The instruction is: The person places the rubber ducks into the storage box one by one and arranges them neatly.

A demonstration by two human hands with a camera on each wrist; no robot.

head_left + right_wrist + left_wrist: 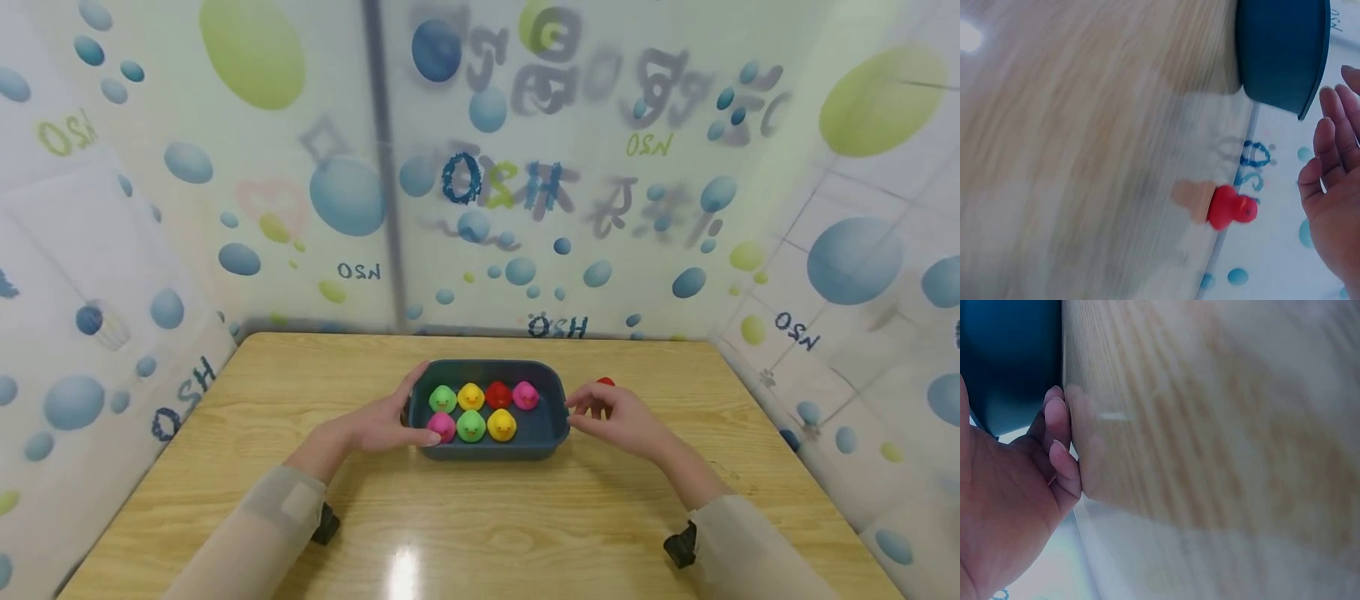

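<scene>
A dark blue rectangular bin [491, 453] stands on the table with several toy ducks in two rows. A green duck [442, 399], a yellow duck [471, 397], a red duck [498, 395] and a pink duck [526, 396] form the far row. Pink, green and yellow ones sit nearer. My left hand [375, 423] grips the bin's left end, its thumb over the rim by the near pink duck. Relaxed and holding nothing, my right hand [618, 417] has its fingertips close to the right rim. Beyond it, another red duck [1229, 207] stands on the table, mostly hidden in the head view.
The wooden table [480, 517] reaches back to a translucent wall [450, 300] printed with blue and green dots. Similar panels flank the table's left and right edges. Dark wrist cameras sit under both sleeves.
</scene>
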